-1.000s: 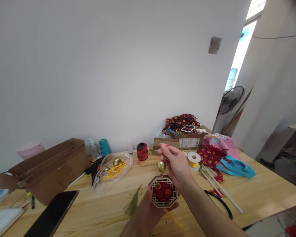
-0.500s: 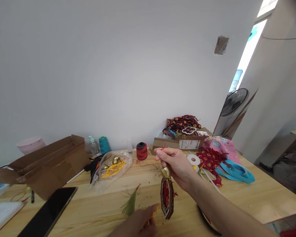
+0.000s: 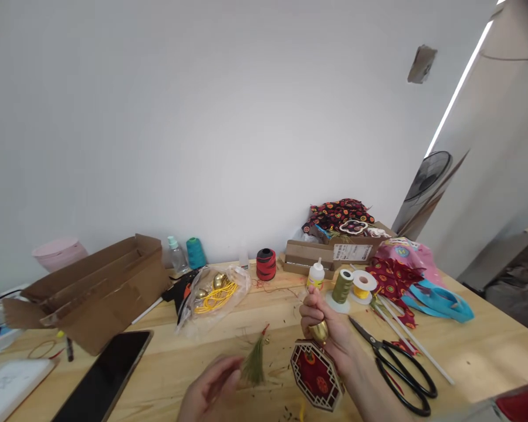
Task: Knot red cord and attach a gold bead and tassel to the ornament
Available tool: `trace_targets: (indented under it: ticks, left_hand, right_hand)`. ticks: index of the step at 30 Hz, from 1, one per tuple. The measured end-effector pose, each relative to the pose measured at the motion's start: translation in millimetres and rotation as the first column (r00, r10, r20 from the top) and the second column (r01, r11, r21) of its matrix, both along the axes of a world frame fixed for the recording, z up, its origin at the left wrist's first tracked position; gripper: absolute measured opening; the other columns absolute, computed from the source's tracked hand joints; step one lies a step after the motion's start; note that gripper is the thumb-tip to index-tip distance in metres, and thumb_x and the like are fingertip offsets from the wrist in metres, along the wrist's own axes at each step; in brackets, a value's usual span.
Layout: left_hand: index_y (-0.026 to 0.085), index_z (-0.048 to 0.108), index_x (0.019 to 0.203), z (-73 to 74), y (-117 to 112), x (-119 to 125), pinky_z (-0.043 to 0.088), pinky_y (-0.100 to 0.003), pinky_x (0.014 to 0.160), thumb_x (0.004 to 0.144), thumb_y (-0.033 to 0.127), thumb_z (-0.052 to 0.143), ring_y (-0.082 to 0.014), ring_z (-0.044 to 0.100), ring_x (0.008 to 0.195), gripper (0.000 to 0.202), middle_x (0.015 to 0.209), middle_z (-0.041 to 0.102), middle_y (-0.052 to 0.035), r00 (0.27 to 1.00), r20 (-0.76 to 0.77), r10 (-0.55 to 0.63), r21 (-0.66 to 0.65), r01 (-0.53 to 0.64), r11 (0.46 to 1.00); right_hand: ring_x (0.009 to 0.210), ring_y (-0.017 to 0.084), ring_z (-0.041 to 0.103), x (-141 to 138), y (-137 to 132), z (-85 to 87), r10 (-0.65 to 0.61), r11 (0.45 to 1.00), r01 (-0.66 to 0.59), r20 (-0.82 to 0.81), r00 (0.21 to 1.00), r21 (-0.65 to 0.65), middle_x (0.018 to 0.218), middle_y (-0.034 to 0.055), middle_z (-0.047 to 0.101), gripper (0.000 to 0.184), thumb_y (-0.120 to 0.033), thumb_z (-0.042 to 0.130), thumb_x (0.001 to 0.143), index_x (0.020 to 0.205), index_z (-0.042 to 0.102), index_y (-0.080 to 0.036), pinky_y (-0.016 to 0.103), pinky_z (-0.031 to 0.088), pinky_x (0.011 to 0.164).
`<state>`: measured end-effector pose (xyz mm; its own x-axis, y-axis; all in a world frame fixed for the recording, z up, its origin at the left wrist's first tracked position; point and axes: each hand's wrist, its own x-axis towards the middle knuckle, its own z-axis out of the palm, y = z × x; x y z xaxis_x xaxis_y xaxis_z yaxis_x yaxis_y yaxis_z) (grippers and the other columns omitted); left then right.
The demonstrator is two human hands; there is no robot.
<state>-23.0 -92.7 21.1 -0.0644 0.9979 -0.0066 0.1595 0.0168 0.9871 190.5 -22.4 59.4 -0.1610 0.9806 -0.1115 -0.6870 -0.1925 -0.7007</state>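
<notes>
My right hand [image 3: 323, 328] is closed above a brass bell [image 3: 319, 332], from which an octagonal pendant [image 3: 315, 373] hangs. The pendant has a pale fretwork frame around dark red patterned fabric and faces me. A bit of yellow cord [image 3: 302, 411] shows below it. On the table to the left lies a green tassel [image 3: 254, 362] with a red tip. My left hand [image 3: 213, 384] is beside the tassel's loose end, fingers and thumb apart; whether they touch the strands I cannot tell.
Black-handled scissors [image 3: 398, 366] lie right of my right wrist. Behind stand a glue bottle [image 3: 316, 274], a green thread spool [image 3: 342, 286] and a red-black spool [image 3: 266, 265]. A plastic bag [image 3: 213, 296] holds bells and yellow cord. A phone [image 3: 105, 375] and cardboard box [image 3: 101, 287] sit left.
My left hand has moved left, from the yellow cord under the pendant to the tassel. My right hand has lowered, and the pendant has turned from edge-on to face me.
</notes>
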Motion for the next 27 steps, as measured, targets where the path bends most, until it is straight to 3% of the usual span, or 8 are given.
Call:
trace_targets:
  ticks: [7, 10, 14, 20, 24, 27]
  left_hand:
    - [0.019, 0.066, 0.088, 7.2, 50, 51, 0.047, -0.028, 0.077, 0.072, 0.034, 0.058, -0.0199, 0.059, 0.085, 0.024, 0.091, 0.065, -0.007, 0.982, 0.075, -0.175, 0.153, 0.162, 0.975]
    - [0.018, 0.066, 0.09, 5.5, 71, 63, 0.047, -0.03, 0.074, 0.07, 0.033, 0.06, -0.0202, 0.06, 0.082, 0.025, 0.093, 0.065, -0.0082, 0.961, 0.14, -0.24, 0.144, 0.22, 0.965]
    - [0.015, 0.068, 0.085, -2.3, 92, 76, 0.05, -0.031, 0.067, 0.058, 0.032, 0.071, -0.0209, 0.063, 0.072, 0.032, 0.078, 0.069, -0.0083, 0.926, 0.319, -0.201, 0.037, 0.2, 0.979]
    - [0.013, 0.07, 0.079, -14.0, 101, 84, 0.049, -0.032, 0.072, 0.052, 0.036, 0.073, -0.0229, 0.064, 0.077, 0.036, 0.081, 0.072, -0.0099, 0.917, 0.375, -0.139, -0.07, 0.177, 0.982]
    - [0.011, 0.071, 0.067, -11.1, 102, 83, 0.049, -0.029, 0.065, 0.055, 0.033, 0.073, -0.0198, 0.064, 0.063, 0.025, 0.062, 0.071, -0.007, 0.908, 0.387, -0.159, -0.115, 0.219, 0.969]
    - [0.011, 0.072, 0.068, -6.4, 104, 85, 0.048, -0.027, 0.063, 0.059, 0.032, 0.071, -0.0186, 0.063, 0.062, 0.023, 0.059, 0.07, -0.0064, 0.891, 0.416, -0.182, -0.116, 0.251, 0.961]
  right_hand:
    - [0.036, 0.002, 0.036, -20, 13, -33.5, 0.027, 0.996, -0.051, 0.291, 0.956, 0.074, 0.043, -0.0031, 0.051, 0.025, -0.034, 0.073, 0.058, 0.054, 0.064, -0.011, 0.015, 0.028, 0.037]
    - [0.037, 0.004, 0.039, -21, 21, -50.0, -0.023, 0.99, -0.031, 0.382, 0.924, 0.134, 0.045, -0.0032, 0.055, 0.024, -0.032, 0.075, 0.052, 0.065, 0.069, -0.012, 0.017, 0.029, 0.038]
    - [0.035, 0.006, 0.039, -15, 29, -66.1, -0.121, 0.979, 0.034, 0.441, 0.889, 0.201, 0.041, -0.0071, 0.053, 0.039, -0.03, 0.074, 0.05, 0.087, 0.067, -0.017, 0.018, 0.03, 0.039]
    - [0.04, 0.008, 0.045, -7, 31, -73.1, -0.196, 0.962, 0.071, 0.491, 0.849, 0.262, 0.043, -0.0072, 0.056, 0.041, -0.019, 0.069, 0.051, 0.093, 0.066, -0.02, 0.02, 0.035, 0.044]
    - [0.043, 0.008, 0.047, -8, 32, -75.7, -0.198, 0.959, 0.067, 0.483, 0.853, 0.274, 0.046, -0.0067, 0.058, 0.039, -0.014, 0.069, 0.052, 0.091, 0.067, -0.021, 0.021, 0.038, 0.048]
    - [0.045, 0.008, 0.049, -9, 32, -78.2, -0.189, 0.96, 0.064, 0.462, 0.866, 0.273, 0.05, -0.0057, 0.061, 0.037, -0.016, 0.071, 0.054, 0.09, 0.067, -0.022, 0.02, 0.039, 0.048]
